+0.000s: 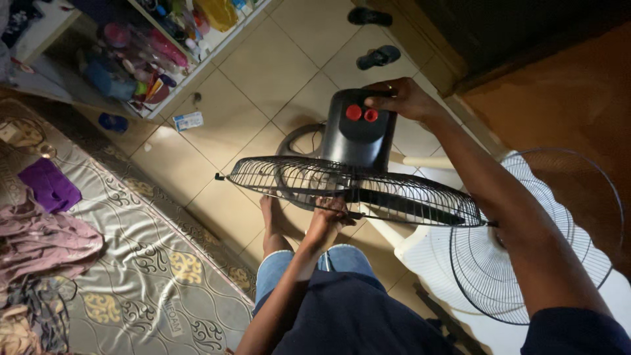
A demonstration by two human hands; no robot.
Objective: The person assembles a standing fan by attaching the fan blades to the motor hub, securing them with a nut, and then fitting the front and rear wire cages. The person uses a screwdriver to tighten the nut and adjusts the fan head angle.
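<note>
- The left hand (327,215) pinches the near rim of the fan cage (355,190).
- The right hand (404,98) grips the back of the fan motor (358,131), just past the cage.
- A loose grille (526,263) lies under the right arm.
- Sandals (378,57) sit on the floor beyond the right hand.
</note>
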